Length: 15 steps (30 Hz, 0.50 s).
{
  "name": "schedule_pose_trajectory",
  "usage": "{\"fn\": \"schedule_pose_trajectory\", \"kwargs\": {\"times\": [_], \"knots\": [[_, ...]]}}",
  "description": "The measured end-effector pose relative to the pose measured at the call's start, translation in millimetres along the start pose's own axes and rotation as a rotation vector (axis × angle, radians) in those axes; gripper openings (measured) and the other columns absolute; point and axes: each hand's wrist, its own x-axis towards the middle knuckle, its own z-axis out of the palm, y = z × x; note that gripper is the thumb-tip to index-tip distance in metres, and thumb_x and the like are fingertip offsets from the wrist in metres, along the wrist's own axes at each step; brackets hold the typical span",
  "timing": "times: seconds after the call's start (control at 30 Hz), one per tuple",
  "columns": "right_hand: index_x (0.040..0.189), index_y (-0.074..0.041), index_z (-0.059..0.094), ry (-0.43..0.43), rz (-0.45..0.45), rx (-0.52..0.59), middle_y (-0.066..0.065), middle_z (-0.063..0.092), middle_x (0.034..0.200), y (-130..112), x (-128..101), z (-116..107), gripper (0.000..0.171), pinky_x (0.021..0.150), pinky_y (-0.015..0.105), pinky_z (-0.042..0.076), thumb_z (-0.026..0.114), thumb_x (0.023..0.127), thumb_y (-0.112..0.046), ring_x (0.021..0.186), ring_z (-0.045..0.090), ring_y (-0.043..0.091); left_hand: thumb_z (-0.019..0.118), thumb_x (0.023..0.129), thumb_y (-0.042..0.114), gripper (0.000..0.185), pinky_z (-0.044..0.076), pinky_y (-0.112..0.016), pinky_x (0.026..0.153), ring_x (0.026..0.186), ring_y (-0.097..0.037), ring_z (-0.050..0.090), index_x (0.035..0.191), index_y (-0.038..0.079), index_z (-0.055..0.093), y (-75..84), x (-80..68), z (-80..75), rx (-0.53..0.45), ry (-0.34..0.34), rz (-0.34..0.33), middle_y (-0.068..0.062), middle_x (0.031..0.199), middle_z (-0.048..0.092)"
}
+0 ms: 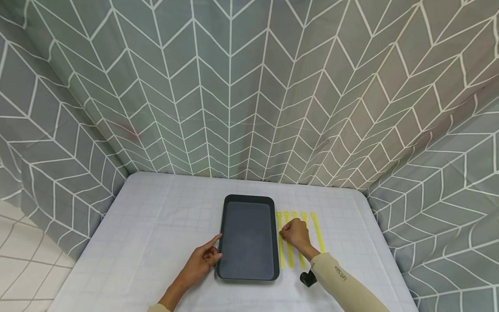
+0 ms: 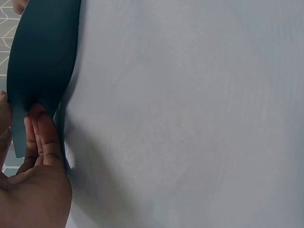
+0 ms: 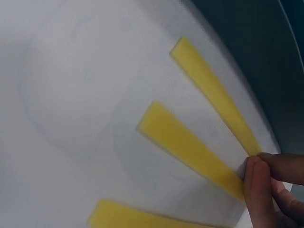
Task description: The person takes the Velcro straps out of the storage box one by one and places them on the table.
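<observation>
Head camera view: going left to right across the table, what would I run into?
Left hand → dark tray → yellow strips, with the right hand on them → curtain. The small black object by the right sleeve overlaps the strips' span, so I leave it out.

White gridded tablecloth (image 1: 156, 225), grey chevron curtain (image 1: 234, 86) behind, tiled floor (image 1: 23, 255)

We see yellow strips (image 1: 290, 240), a dark grey tray (image 1: 248, 237), a white faintly gridded tablecloth (image 1: 156, 225), a grey curtain (image 1: 249, 86) with white chevron lines, beige sleeve (image 1: 343, 281).
</observation>
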Motion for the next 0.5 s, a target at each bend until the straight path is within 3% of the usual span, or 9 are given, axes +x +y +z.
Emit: {"fn": "schedule_pose_trajectory", "kwargs": {"times": [0.17,0.3,0.4,0.5], "knots": [[0.069,-0.005,0.076,0.015,0.01,-0.007,0.0,0.068,0.061,4.4,-1.9,0.3,0.012,0.056,0.03,0.052,0.079,0.08,-0.006,0.054,0.06,0.011,0.064,0.098,0.011,0.063,0.043,-0.019,0.061,0.064,-0.001,0.045,0.154,0.002,0.036,1.7,1.8,0.5,0.002,-0.01,-0.003,-0.009,0.091,0.056],[0.072,-0.005,0.076,0.041,-0.024,-0.009,0.002,0.069,0.066,5.1,-2.9,-1.5,0.01,0.055,0.03,0.05,0.08,0.08,-0.008,0.057,0.06,0.014,0.067,0.097,0.013,0.063,0.046,-0.02,0.063,0.069,-0.003,0.049,0.153,0.004,0.04,3.3,0.2,0.2,0.042,0.02,0.004,-0.009,0.093,0.057],[0.083,-0.002,0.077,0.06,-0.06,0.005,0.009,0.074,0.078,6.4,-4.5,-3.9,0.01,0.06,0.035,0.056,0.08,0.082,-0.011,0.068,0.069,0.02,0.069,0.095,0.014,0.061,0.05,-0.021,0.069,0.076,-0.005,0.055,0.15,0.006,0.045,3.6,-2.1,-1.5,0.113,0.068,0.032,-0.007,0.097,0.058],[0.1,0.002,0.076,0.07,-0.106,0.011,0.017,0.075,0.095,9.2,-5.4,-8.0,0.023,0.074,0.043,0.059,0.077,0.087,-0.016,0.085,0.074,0.029,0.07,0.094,0.012,0.056,0.053,-0.022,0.078,0.084,-0.006,0.061,0.147,0.008,0.051,3.9,-4.8,-5.7,0.187,0.147,0.04,-0.003,0.1,0.061]]}}
